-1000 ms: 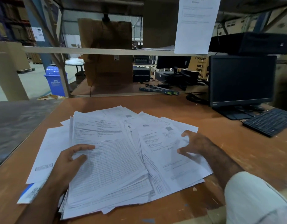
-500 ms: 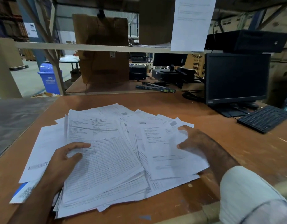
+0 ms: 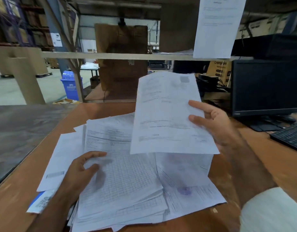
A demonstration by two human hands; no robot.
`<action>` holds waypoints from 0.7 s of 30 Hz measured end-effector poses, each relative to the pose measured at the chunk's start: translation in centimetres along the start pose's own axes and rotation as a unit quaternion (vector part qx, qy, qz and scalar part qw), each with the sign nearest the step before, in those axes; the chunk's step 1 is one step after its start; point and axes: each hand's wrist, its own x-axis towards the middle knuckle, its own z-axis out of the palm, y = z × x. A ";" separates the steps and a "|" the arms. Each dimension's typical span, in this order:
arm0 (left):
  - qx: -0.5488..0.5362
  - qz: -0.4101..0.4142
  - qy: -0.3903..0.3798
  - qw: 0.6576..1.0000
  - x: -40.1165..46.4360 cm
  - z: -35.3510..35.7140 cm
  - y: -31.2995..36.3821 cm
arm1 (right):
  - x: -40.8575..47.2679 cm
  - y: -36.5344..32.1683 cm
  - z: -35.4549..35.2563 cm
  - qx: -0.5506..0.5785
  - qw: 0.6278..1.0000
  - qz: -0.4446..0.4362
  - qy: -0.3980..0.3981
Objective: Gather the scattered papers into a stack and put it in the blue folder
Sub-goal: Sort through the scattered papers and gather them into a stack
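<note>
Head view, one frame. Change since half a second ago: right hand (image 3: 216,126) has lifted some paper off the pile; it lay flat on the papers before. Left hand (image 3: 81,173) position unchanged.

Item 1: lifted sheets (image 3: 167,114), white, printed, thin and slightly curved, pinched at the right edge between thumb and fingers, raised above the pile and tilted toward the camera. Count of sheets in the pinch cannot be told.

Item 2: papers (image 3: 127,181), white printed forms, some gridded, one with a purple stamp, fanned loosely on the table (image 3: 269,164). Left hand rests on them, fingers loosely curled, thumb at a gridded sheet's edge.

Item 3: folder (image 3: 36,197), blue, one, only a corner showing under the pile's left edge.

Item 4: table, brown, smooth wood board.

Item 5: monitor (image 3: 266,87), one, black, dark screen. Keyboard (image 3: 289,136), one, black.

Hands: two.
</note>
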 end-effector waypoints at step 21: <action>-0.018 -0.013 0.004 1.000 -0.1 -0.2 0.3 | 1.3 13.2 9.7 -0.511 0.834 0.000 -0.206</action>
